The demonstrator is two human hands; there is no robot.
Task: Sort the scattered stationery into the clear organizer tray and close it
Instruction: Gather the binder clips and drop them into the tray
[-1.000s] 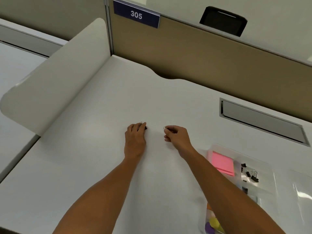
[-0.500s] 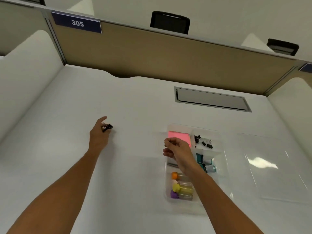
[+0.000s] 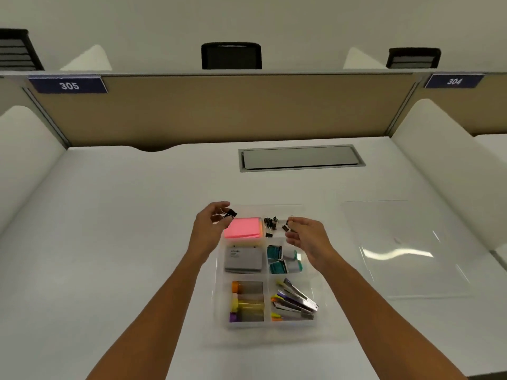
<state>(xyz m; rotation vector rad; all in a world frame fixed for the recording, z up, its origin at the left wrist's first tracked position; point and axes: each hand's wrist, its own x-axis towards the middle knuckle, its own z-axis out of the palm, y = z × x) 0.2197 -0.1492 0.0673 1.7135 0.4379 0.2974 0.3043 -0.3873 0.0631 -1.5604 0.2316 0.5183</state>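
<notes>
Left hand [image 3: 212, 223]: up over the tray's far-left corner, thumb and fingers pinching a black binder clip [image 3: 231, 213] by its wire handles, the clip body poking out toward the pink notes [image 3: 243, 228].
Right hand [image 3: 307, 235]: hovering at the far-right compartment, fingertips pinched on another small clip [image 3: 286, 225]; too small and blurred to say more of the grip.
Tray [image 3: 270, 326]: clear, six compartments, sitting mid-counter between the two forearms.
Clip pile [image 3: 271, 223]: a loose heap of black clips lies in the far-right compartment, just beside the right hand. That looks like where both clips belong.
Other compartments: a grey box [image 3: 242, 260] and teal items in the middle row, capped tubes [image 3: 248, 301] and coloured-handled tools nearest the person.
Lid [image 3: 406, 248]: clear sheet flat on the counter [image 3: 109, 242], well to the right of the tray, not yet on.
Handling: these clips are light, stiff steel, nothing fragile. The wire handles swing, so a pinch there lets the body dangle; the body gives a steadier hold. A release low over the compartment should do.
Progress: sorting looks nearly done; lid comes afterwards. It is thin, probably flexy and slick, best taken by its edges.
</notes>
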